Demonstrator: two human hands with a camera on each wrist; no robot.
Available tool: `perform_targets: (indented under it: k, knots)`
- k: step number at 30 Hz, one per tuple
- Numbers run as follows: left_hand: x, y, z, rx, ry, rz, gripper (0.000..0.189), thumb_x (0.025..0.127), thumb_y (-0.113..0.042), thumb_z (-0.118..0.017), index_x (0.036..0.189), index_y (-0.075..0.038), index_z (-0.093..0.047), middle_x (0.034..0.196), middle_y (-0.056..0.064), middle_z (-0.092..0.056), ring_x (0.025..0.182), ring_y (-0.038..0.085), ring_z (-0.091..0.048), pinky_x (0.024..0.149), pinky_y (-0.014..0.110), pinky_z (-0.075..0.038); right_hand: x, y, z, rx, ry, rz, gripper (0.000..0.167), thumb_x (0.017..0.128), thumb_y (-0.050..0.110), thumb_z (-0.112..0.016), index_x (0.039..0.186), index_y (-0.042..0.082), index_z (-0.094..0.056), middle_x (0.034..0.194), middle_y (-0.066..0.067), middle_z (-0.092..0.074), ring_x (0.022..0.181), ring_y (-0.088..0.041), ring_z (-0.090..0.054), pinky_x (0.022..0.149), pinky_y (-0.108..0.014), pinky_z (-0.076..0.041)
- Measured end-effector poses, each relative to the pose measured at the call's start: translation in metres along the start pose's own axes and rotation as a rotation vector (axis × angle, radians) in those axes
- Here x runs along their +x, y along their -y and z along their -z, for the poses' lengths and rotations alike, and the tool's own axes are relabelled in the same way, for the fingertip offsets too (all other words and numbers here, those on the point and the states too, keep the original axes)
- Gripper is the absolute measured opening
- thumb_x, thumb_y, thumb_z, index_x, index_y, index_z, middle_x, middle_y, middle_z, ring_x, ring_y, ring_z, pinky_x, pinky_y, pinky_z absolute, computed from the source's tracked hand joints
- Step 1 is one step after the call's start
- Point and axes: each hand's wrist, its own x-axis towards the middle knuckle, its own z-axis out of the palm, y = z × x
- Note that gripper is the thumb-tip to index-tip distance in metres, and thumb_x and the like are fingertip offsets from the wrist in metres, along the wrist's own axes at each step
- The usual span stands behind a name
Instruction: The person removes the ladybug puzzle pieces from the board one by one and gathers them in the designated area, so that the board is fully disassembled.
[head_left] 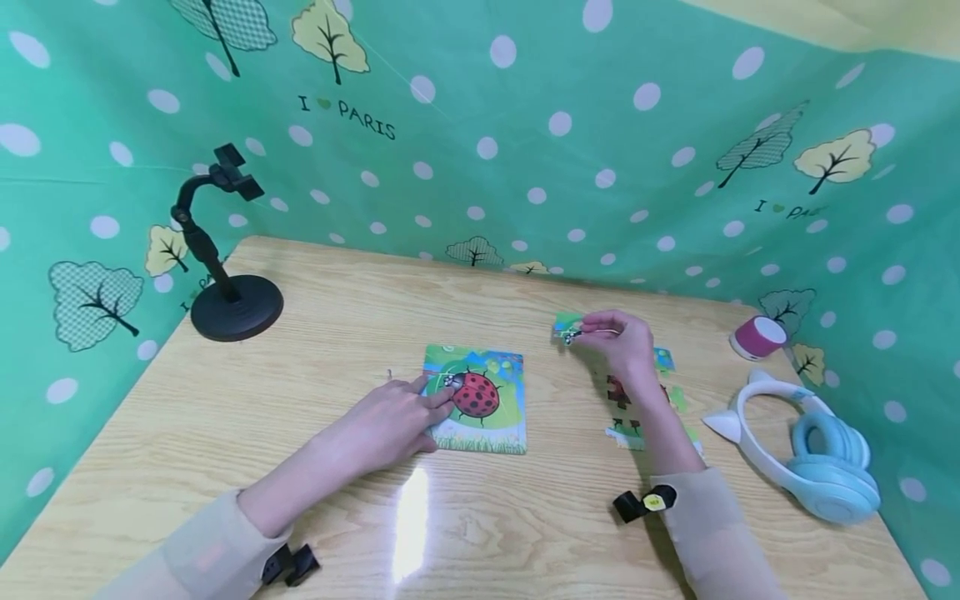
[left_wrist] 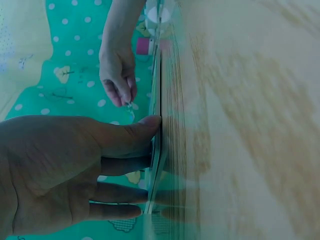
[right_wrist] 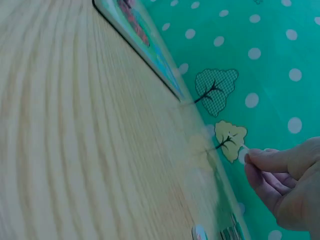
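A square ladybug puzzle board (head_left: 510,432) lies flat in the middle of the table, its red, black-spotted ladybug facing left. My left hand (head_left: 393,421) rests on the board's left side with its fingers out straight, fingertips by the ladybug's head. In the left wrist view, the thumb of that left hand (left_wrist: 60,165) touches the board's edge. To the board's upper right, my right hand (head_left: 626,342) pinches a puzzle piece (head_left: 564,323) between thumb and fingertips, held above the table. The right wrist view shows the right hand (right_wrist: 287,180) with the piece seen thin, edge-on.
Several loose puzzle pieces (head_left: 619,392) lie under and beside the right forearm, partly hidden by it. Cat-ear headphones (head_left: 832,483) and a pink cylindrical device (head_left: 759,337) stand at the right. A black phone stand (head_left: 236,308) is at the back left, before a green curtain (head_left: 480,167).
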Motion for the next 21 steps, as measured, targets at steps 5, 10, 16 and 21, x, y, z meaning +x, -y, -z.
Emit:
perform_targets:
  k: [5,10,16,21]
  knots:
    - [0.0004,-0.0007,0.0004,0.004,-0.003,-0.002,0.06,0.089,-0.041,-0.076,0.141,-0.013,-0.063,0.153,0.007,-0.055,0.143,0.044,-0.049,0.106,0.061,-0.052,0.004,-0.0046,0.002,-0.045,0.031,-0.027,0.039,0.084,0.006,-0.083,0.121,0.005,-0.072,0.119,-0.018,-0.074,0.086,-0.005,-0.073,0.083,-0.013,-0.058]
    - [0.001,-0.0004,0.0001,-0.001,-0.008,-0.005,0.06,0.089,-0.041,-0.076,0.141,-0.013,-0.063,0.153,0.008,-0.055,0.143,0.045,-0.05,0.106,0.062,-0.051,0.007,-0.0072,0.0007,-0.096,0.054,-0.014,0.036,0.084,0.003,-0.083,0.118,0.004,-0.073,0.115,-0.019,-0.075,0.085,-0.006,-0.073,0.078,-0.016,-0.06]
    - [0.0013,-0.0003,-0.0003,-0.002,-0.005,-0.006,0.06,0.089,-0.04,-0.076,0.141,-0.013,-0.063,0.154,0.008,-0.054,0.143,0.045,-0.05,0.106,0.062,-0.051,0.0077,-0.0087,-0.0005,-0.201,0.074,0.032,0.029,0.085,0.004,-0.082,0.114,0.004,-0.074,0.111,-0.017,-0.077,0.085,-0.012,-0.074,0.073,-0.018,-0.061]
    - [0.001,0.0,0.0003,-0.012,-0.002,0.002,0.06,0.088,-0.04,-0.077,0.141,-0.013,-0.063,0.153,0.009,-0.055,0.141,0.045,-0.051,0.107,0.061,-0.051,0.0074,-0.0104,-0.0033,-0.29,0.083,0.086,0.026,0.086,0.005,-0.082,0.111,0.006,-0.075,0.108,-0.015,-0.078,0.09,-0.023,-0.076,0.076,-0.028,-0.063]
